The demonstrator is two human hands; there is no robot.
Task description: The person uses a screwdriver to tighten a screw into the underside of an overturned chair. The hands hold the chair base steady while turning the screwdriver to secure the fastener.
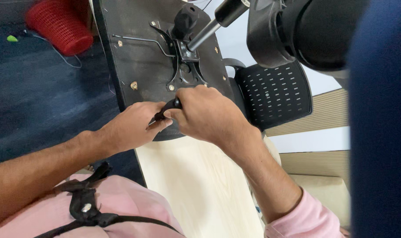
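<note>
Head view shows both hands together on a small black-handled tool (168, 107), left hand (132, 127) pinching its metal end, right hand (207, 113) wrapped round the grip, just below the chair seat underside (134, 57) lying on the desk (196, 185). It looks light, stiff, best held by the handle.

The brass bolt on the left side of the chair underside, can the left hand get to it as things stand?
Probably yes: the brass bolt lies bare just above the left hand, with nothing between, though that hand now grips a black-handled tool.
</note>
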